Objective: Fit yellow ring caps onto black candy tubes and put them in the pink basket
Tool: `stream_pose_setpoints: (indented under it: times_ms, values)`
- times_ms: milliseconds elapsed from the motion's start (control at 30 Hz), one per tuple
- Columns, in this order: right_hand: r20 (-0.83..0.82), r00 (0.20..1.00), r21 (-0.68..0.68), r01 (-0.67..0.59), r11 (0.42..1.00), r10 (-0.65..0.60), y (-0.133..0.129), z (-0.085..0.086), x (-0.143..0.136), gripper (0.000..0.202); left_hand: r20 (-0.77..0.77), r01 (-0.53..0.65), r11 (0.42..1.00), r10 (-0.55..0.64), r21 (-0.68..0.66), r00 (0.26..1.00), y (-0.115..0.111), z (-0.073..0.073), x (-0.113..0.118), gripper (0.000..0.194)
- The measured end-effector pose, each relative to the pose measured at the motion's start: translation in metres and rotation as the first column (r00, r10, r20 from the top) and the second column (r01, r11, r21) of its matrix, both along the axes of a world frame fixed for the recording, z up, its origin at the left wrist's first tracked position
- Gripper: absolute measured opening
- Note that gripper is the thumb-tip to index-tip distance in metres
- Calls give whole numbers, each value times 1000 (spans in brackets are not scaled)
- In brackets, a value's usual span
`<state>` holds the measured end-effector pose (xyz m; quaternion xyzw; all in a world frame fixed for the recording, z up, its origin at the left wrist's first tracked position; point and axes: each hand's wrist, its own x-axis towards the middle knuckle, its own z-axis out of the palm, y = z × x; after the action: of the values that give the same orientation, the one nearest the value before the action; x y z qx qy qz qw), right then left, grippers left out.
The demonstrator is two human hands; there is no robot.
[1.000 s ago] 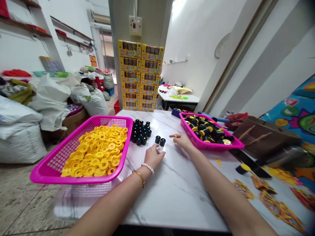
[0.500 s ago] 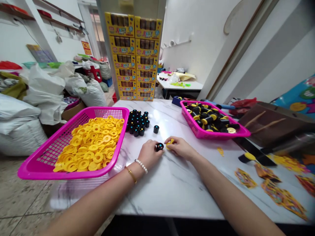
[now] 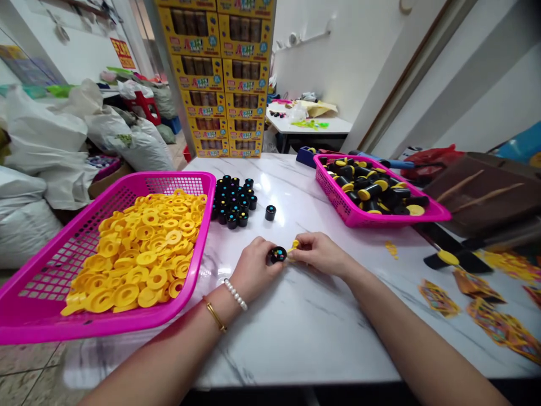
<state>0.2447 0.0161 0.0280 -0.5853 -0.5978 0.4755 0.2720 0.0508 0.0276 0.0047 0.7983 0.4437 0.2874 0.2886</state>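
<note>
My left hand (image 3: 258, 261) is closed around a black cylinder (image 3: 278, 255), whose round end with coloured dots faces me. Just right of it, my right hand (image 3: 318, 254) pinches a small yellow piece (image 3: 293, 247) between thumb and fingers, close to the cylinder. A single black cylinder (image 3: 271, 212) stands on the table beyond my hands. Farther left, a group of black cylinders (image 3: 233, 200) with coloured dots stands beside a pink basket (image 3: 202, 242) of yellow ring pieces (image 3: 146, 251).
A second pink basket (image 3: 372, 219) at the right holds black cylinders with yellow ends. Near it lie a yellow piece (image 3: 391, 250), a black cylinder with a yellow cap (image 3: 448, 258) and printed packets (image 3: 438, 297). Yellow boxes (image 3: 245, 79) are stacked behind the white table (image 3: 304, 344).
The view has shifted closer and lower. The cylinder in my left hand now shows more of its dotted end. The yellow piece in my right hand is tilted differently, more edge-on.
</note>
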Motion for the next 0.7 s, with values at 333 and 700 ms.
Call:
stream_pose_setpoints:
  times_ms: [333,700]
  values:
    - [-264,960,-80,74,994,-93,-8,5,-15,46,42,28,996,-25,-80,999,0,1,1,13]
    - [-258,923,-73,275,959,-284,-9,-7,-41,43,37,58,994,-55,-97,998,2,1,-1,9]
